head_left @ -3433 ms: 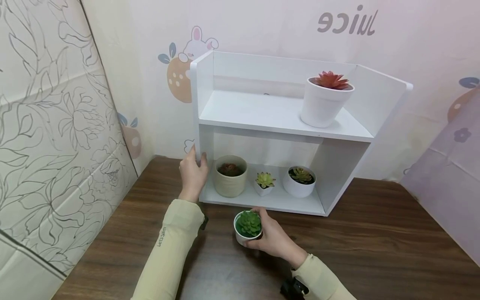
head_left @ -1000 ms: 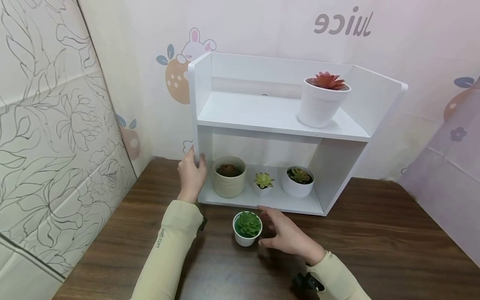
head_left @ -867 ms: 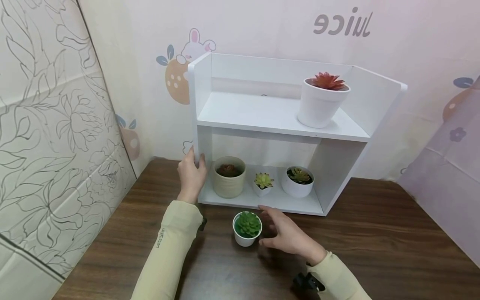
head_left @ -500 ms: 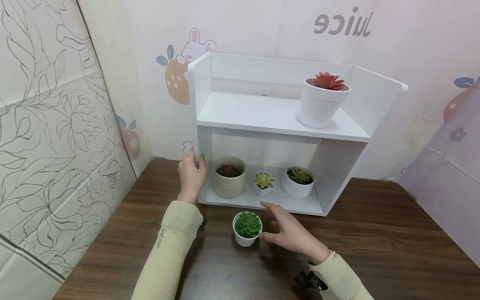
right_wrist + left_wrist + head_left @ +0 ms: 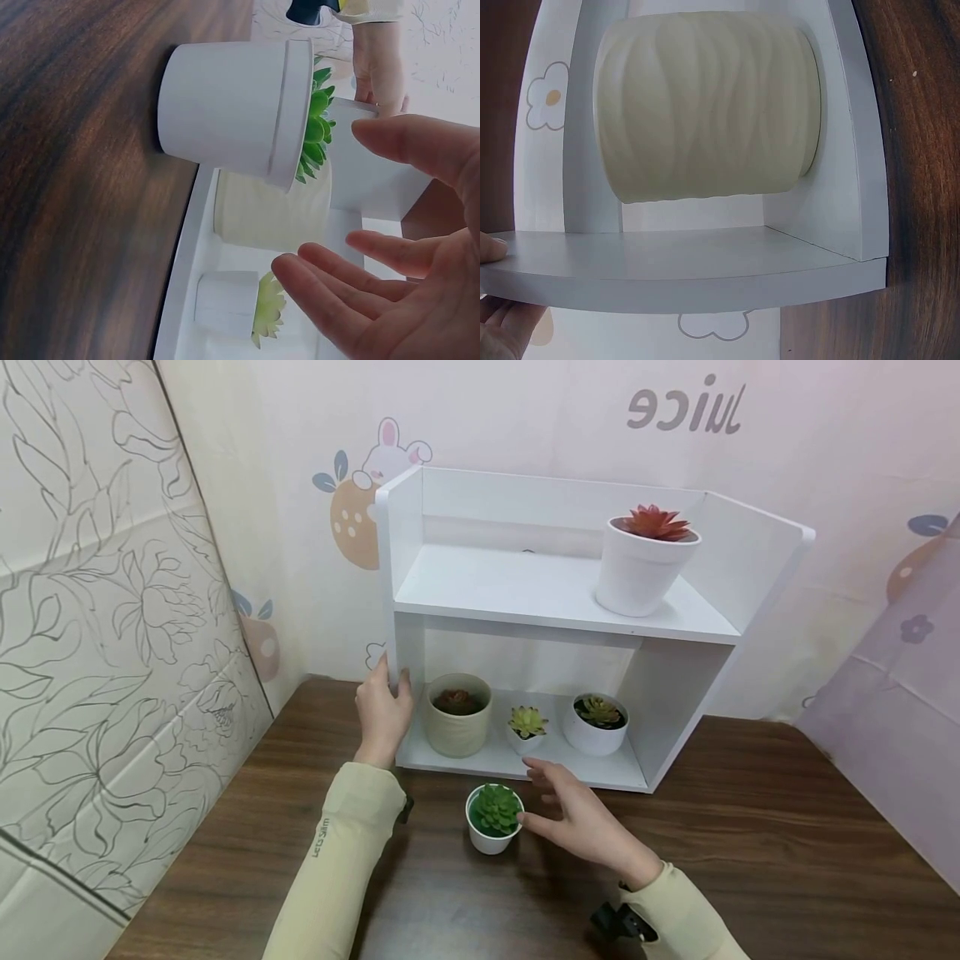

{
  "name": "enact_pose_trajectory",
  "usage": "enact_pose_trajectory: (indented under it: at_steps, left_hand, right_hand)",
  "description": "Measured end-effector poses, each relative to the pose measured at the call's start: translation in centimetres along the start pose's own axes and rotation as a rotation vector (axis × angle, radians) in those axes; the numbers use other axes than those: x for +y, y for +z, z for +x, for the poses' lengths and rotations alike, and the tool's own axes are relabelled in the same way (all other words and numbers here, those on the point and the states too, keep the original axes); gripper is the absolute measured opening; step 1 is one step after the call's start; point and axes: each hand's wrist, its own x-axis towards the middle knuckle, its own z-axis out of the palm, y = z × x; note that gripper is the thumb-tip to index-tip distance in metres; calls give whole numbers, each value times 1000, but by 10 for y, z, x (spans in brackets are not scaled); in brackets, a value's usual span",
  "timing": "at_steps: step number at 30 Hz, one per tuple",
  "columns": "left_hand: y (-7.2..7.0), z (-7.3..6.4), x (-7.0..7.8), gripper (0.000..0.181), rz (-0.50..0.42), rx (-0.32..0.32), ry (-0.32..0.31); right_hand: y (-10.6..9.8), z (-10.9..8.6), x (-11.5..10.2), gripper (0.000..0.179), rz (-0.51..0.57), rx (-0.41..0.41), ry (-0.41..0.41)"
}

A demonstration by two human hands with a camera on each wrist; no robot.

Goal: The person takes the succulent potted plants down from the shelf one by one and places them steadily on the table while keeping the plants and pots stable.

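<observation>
My left hand (image 5: 383, 710) grips the left side panel of the white two-tier shelf (image 5: 517, 581); in the left wrist view the thumb and fingers lie on opposite faces of the panel (image 5: 682, 289). A small white pot with a green succulent (image 5: 495, 814) stands upright on the table before the shelf. Just right of it, my right hand (image 5: 581, 818) is held with fingers spread and nothing in them. In the right wrist view the palm (image 5: 427, 315) faces the green succulent (image 5: 318, 124), with a gap between hand and pot.
On the lower tier stand a cream ribbed pot (image 5: 459, 727), a small yellow-green succulent (image 5: 527, 727) and a round white pot (image 5: 595, 735). A white pot with a red succulent (image 5: 641, 564) is on the upper tier, right side. The brown table (image 5: 757, 843) extends both ways.
My right hand held the green succulent's pot at first, let go, and drew back to the right. Since then it has risen slightly. The left hand keeps its hold on the shelf.
</observation>
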Motion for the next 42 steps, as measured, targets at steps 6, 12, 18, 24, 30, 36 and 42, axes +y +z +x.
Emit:
enact_pose_trajectory:
  at_steps: [6,12,18,24,30,36,42]
  left_hand:
    - [1,0,-1,33,0,-3,-2]
    - [1,-1,-1,32,-3,0,3]
    - [1,-1,-2,33,-7,4,5]
    - [2,-1,-2,30,-18,10,6]
    - [2,-1,-2,31,-16,5,4]
    - [1,-1,-2,30,-19,1,1]
    - [0,0,-2,31,-16,-4,3]
  right_hand:
    - [0,0,1,66,0,19,-18]
    - [-1,0,-1,67,-6,70,-36]
    - [-3,1,-4,65,-12,116,-49]
    - [-3,2,-3,64,-23,150,-90]
    - [-4,1,-2,64,-16,160,-99]
    - [-4,3,-3,63,-9,173,-111]
    - [-6,4,-5,63,17,196,-97]
